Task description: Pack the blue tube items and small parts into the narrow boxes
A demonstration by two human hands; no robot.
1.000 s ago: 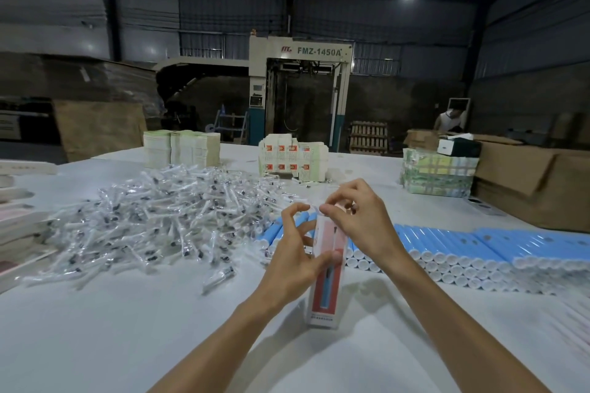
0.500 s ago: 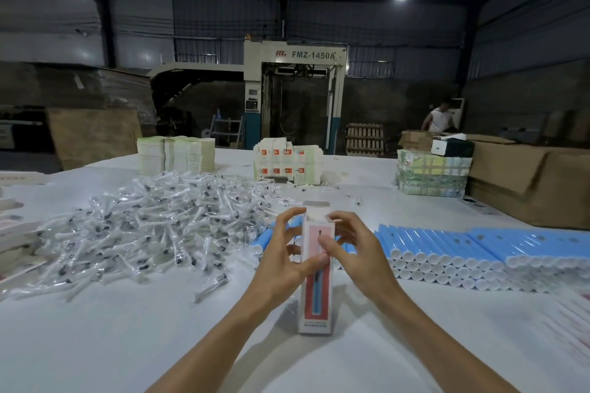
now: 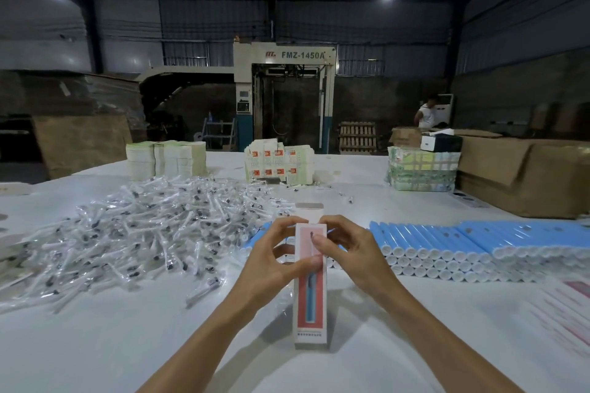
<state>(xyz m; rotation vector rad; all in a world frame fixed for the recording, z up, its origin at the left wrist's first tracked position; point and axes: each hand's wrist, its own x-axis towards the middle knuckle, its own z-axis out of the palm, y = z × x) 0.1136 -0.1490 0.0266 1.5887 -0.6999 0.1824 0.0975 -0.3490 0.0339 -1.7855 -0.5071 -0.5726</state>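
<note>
Red-and-white box [image 3: 310, 313], blue tubes [image 3: 447, 238]

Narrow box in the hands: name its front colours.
Narrow box: pink-red panel, white border, blue tube pictured; head view.

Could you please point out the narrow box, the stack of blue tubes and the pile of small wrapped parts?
narrow box [image 3: 311, 313]: head view, lower front panel.
blue tubes [image 3: 447, 239]: head view, top layer.
wrapped parts [image 3: 143, 233]: head view, pile's middle.
</note>
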